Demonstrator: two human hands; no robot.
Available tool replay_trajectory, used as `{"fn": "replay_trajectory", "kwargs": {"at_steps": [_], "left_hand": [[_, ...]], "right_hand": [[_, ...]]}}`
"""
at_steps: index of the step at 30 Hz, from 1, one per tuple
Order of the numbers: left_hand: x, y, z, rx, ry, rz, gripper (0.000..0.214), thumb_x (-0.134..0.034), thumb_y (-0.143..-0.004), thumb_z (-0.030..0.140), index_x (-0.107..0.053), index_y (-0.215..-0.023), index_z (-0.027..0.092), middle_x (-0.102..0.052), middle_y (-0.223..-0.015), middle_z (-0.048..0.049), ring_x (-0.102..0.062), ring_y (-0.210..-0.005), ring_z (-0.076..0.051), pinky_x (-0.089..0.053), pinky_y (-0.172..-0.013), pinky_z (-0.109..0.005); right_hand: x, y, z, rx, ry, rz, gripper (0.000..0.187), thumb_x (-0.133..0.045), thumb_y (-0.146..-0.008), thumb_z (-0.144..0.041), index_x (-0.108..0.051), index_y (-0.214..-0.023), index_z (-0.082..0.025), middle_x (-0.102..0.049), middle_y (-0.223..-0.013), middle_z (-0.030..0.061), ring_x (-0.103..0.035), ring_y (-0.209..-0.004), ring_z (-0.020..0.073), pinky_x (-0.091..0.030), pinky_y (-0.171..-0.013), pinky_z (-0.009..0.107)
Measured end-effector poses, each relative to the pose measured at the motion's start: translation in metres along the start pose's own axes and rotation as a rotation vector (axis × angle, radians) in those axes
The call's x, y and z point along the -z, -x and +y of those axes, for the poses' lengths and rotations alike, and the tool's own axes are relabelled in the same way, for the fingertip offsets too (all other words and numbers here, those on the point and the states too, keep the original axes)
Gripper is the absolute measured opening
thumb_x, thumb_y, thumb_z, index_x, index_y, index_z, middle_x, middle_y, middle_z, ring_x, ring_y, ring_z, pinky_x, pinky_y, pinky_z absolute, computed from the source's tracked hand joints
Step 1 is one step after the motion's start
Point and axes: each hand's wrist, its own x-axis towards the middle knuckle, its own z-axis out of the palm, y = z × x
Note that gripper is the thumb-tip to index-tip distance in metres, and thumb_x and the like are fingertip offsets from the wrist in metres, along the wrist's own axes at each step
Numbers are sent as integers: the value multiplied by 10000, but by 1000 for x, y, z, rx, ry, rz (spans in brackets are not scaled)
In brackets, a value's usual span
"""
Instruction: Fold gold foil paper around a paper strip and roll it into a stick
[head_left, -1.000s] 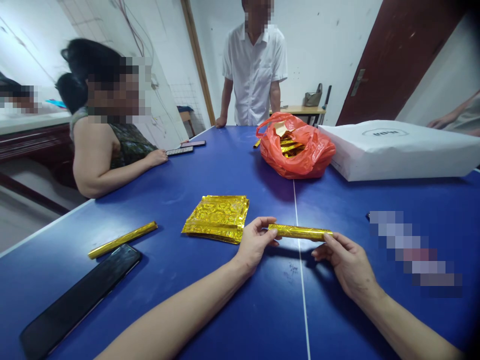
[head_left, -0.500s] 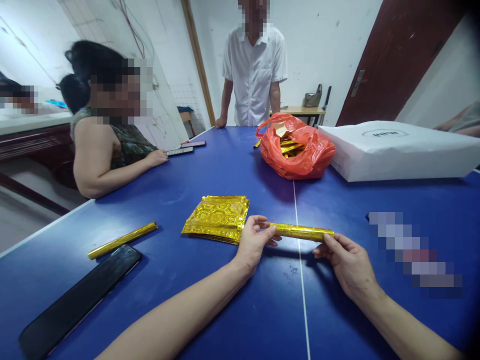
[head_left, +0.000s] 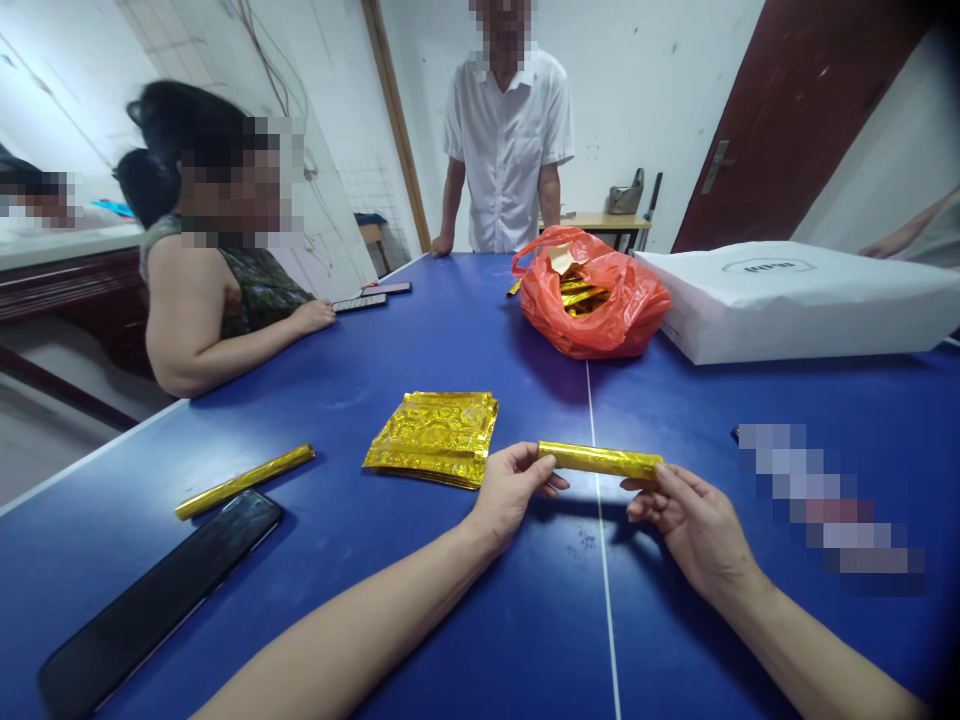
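A blue table-tennis table fills a white-walled room with a dark red door at 1 o'clock. At the table's centre, a rolled gold foil tube lies level in the air just above the white centre line, held between both hands. The left hand grasps its left end, thumb on top and fingers curled beneath, while the right hand pinches the right end between thumb and fingertips. A stack of gold foil sheets sits just beside the left hand at 11 o'clock. A thin gold roll lies at 10 o'clock, and a black smartphone at 8 o'clock. A red plastic bag of gold rolls sits at 12 o'clock, beside a white paper bag at 1 o'clock. A seated person rests a forearm on the table edge at 10 o'clock; a person in a white shirt stands at 12 o'clock.
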Motion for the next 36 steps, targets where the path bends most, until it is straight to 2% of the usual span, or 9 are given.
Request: {"fn": "replay_trajectory", "kwargs": {"at_steps": [3, 6, 9, 13, 19, 24, 29, 36], "left_hand": [[1, -1, 0, 29, -1, 41, 306, -679, -656, 394, -571, -713, 113, -637, -645, -55, -588, -494, -126, -426, -458, -209], [3, -2, 0, 51, -22, 78, 331, -669, -650, 428, -562, -678, 116, -638, -638, -58, -560, -447, -113, -378, -405, -194], [3, -3, -1, 20, -41, 123, 329, -692, -617, 422, -586, -656, 113, -612, -595, -32, -575, -519, -123, -408, -455, -199], [2, -3, -2, -5, -35, 140, 304, -709, -595, 393, -624, -673, 111, -614, -620, -33, -587, -630, -145, -451, -552, -227], [3, -3, -4, 41, -75, 138, 313, -676, -626, 413, -597, -621, 110, -595, -522, -32, -538, -477, -108, -409, -484, -211], [2, -3, -5, 50, -6, 133, 348, -694, -598, 433, -536, -600, 123, -582, -508, -21, -574, -490, -129, -421, -465, -207], [1, -3, -5, 83, 51, 145, 385, -706, -579, 449, -480, -622, 140, -568, -509, -6, -609, -505, -161, -441, -454, -216], [0, -2, -3, 84, 95, 167, 454, -713, -591, 417, -386, -799, 182, -600, -581, 7, -639, -533, -207, -454, -435, -225]], "right_hand": [[-1, 2, -1, 15, 33, -32, 258, -706, -662, -341, -629, -839, -170, -676, -736, 56, -592, -514, 141, -474, -519, 274], [0, 1, 0, 43, 112, -3, 247, -708, -653, -358, -639, -788, -163, -660, -672, 38, -559, -473, 124, -459, -479, 261], [1, -1, 3, 83, 174, 77, 246, -727, -625, -364, -660, -736, -156, -624, -596, 17, -541, -483, 118, -449, -467, 242], [2, -4, 5, 90, 181, 116, 290, -749, -593, -367, -685, -787, -161, -655, -725, 39, -591, -648, 147, -467, -543, 232], [5, -2, 8, 68, 198, 117, 259, -724, -628, -396, -674, -734, -165, -627, -595, 17, -554, -558, 118, -443, -522, 219], [4, -1, 9, 56, 218, 89, 270, -699, -653, -420, -653, -725, -164, -624, -586, 14, -553, -546, 114, -447, -538, 223], [3, -1, 8, 102, 239, 47, 294, -728, -632, -370, -624, -813, -163, -648, -661, 19, -582, -597, 133, -459, -580, 248], [5, -2, 10, 93, 242, 80, 251, -712, -652, -371, -622, -757, -161, -637, -595, 8, -569, -559, 117, -447, -588, 237]]}}
